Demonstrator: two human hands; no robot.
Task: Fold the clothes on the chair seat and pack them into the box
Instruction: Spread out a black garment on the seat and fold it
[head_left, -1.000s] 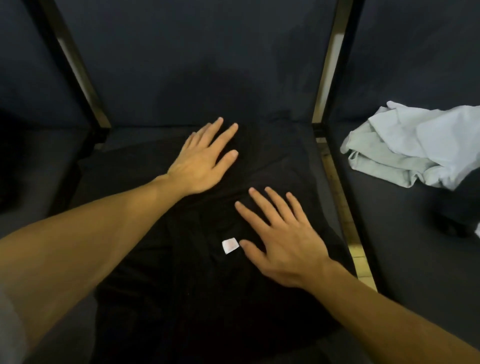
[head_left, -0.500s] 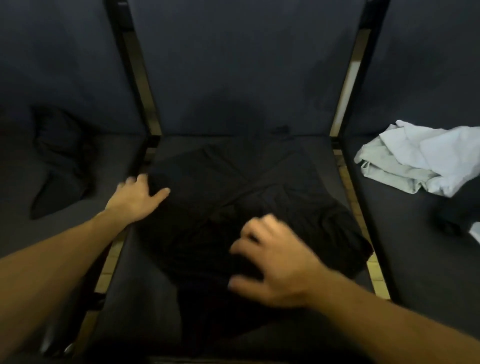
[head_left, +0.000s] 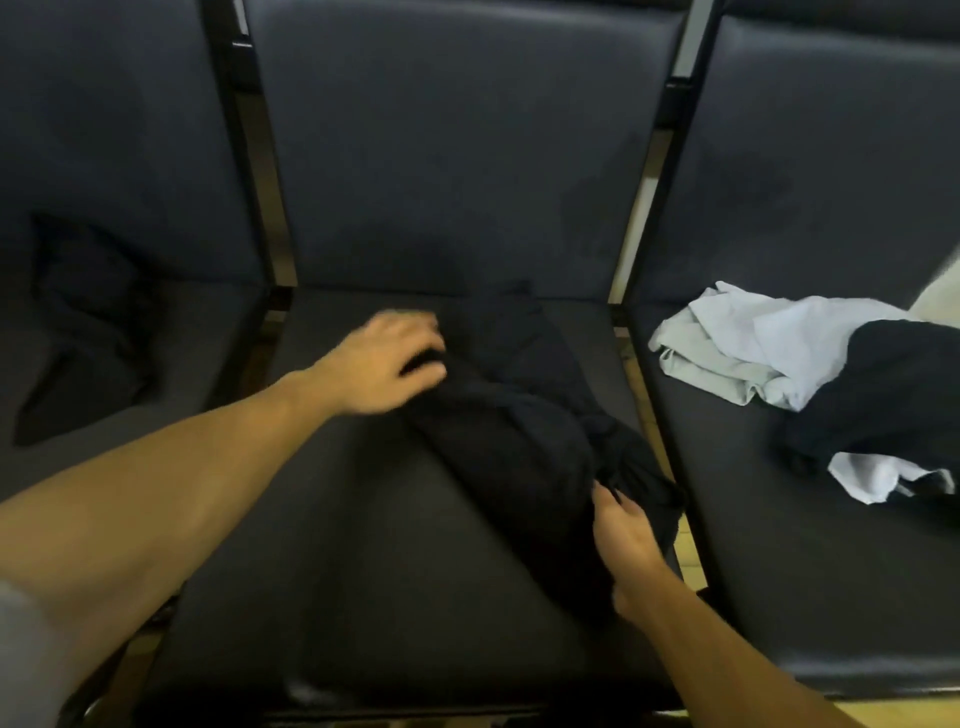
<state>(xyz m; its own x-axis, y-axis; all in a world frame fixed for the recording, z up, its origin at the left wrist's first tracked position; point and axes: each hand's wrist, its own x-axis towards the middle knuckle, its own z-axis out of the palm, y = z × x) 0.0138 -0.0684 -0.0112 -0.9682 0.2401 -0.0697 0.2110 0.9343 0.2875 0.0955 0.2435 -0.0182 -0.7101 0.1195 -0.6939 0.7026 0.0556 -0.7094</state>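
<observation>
Fingers of left hand (head_left: 387, 361) curl onto the black garment's (head_left: 524, 436) far end; right hand (head_left: 626, 535) pinches its near edge. Garment lies bunched along the middle seat's (head_left: 322, 545) right side, bare seat to its left.

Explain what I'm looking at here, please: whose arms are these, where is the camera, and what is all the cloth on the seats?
No machine here: a person wears a wide-angle camera on the head, so you look down their own arms. The left hand rests on the far end of a black garment bunched on the middle chair seat. The right hand has a grip on its near edge, fingers curled into the cloth. The seat to the left holds a dark cloth. The seat to the right holds a pale crumpled garment partly under another black piece. No box is in view.
</observation>
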